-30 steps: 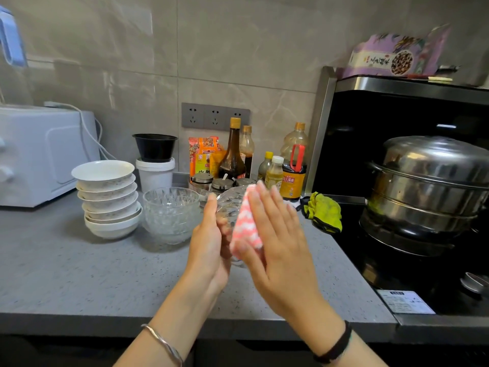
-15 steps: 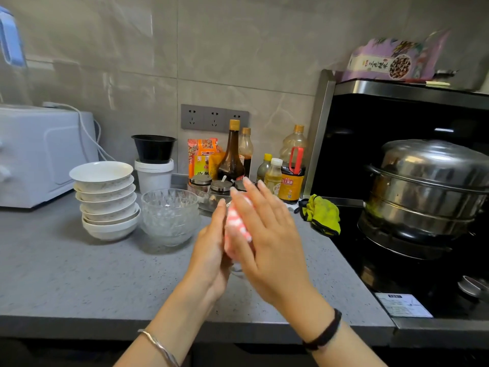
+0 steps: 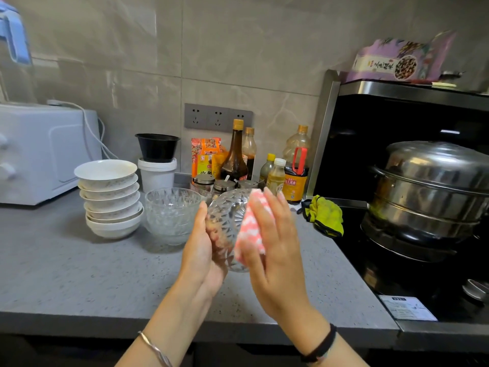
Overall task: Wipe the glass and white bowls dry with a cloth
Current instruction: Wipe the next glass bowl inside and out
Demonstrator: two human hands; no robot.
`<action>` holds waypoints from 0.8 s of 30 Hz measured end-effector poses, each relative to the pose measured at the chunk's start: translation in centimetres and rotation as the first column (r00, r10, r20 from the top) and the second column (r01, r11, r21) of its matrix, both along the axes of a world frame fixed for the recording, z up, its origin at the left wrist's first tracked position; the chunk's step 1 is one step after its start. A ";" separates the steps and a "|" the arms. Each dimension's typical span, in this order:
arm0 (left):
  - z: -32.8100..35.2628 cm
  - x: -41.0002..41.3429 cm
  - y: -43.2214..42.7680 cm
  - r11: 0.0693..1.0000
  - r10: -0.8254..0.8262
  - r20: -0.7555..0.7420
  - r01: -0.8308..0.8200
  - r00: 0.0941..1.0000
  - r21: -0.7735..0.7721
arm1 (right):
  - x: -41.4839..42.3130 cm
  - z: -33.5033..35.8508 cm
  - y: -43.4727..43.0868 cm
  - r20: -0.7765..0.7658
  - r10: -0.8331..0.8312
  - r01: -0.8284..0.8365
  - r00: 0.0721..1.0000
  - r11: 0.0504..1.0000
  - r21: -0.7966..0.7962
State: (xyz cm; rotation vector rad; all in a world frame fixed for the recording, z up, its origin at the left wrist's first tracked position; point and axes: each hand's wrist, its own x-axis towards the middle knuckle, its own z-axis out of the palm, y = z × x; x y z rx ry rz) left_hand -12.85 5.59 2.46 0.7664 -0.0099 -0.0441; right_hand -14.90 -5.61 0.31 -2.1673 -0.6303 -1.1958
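Observation:
My left hand [image 3: 199,250] holds a cut-glass bowl [image 3: 226,221] tipped on its side above the counter, thumb on the outside and fingers showing through the glass. My right hand [image 3: 275,247] presses a pink-and-white cloth [image 3: 251,229] flat against the bowl's outer wall with straight fingers. A stack of several white bowls [image 3: 111,200] stands on the counter at the left. Beside it is a stack of glass bowls [image 3: 172,213], just left of my left hand.
Bottles and jars [image 3: 238,160] line the wall behind the bowl. A yellow-green glove [image 3: 325,215] lies at the stove's edge, with a steel steamer pot [image 3: 434,192] on the black hob. A white appliance [image 3: 45,149] sits far left. The grey counter [image 3: 79,274] reaches the front edge.
My right hand and the cloth have slid across the bowl's outside and back toward the right, and more of the glass bowl now shows between my hands. The stacks have not moved.

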 end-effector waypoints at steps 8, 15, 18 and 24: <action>-1.6 0.8 0.9 0.998 -0.021 -0.078 0.025 0.997 0.053 | 1.7 -0.9 -0.9 0.274 0.233 -0.110 0.933 0.910 -0.400; -1.7 1.4 2.4 0.964 0.220 -0.106 -0.199 0.970 0.176 | 3.5 -3.7 -5.2 -0.151 0.136 -0.089 0.979 0.954 0.287; -2.3 1.5 2.9 0.955 0.223 -0.106 -0.195 0.969 0.222 | 4.2 -6.2 -6.5 -0.439 -0.038 0.091 0.898 0.991 0.101; -3.4 1.5 3.0 0.952 0.237 -0.122 -0.206 0.964 0.227 | 4.0 -7.7 -7.0 -0.699 -0.138 -0.005 0.702 0.980 -0.198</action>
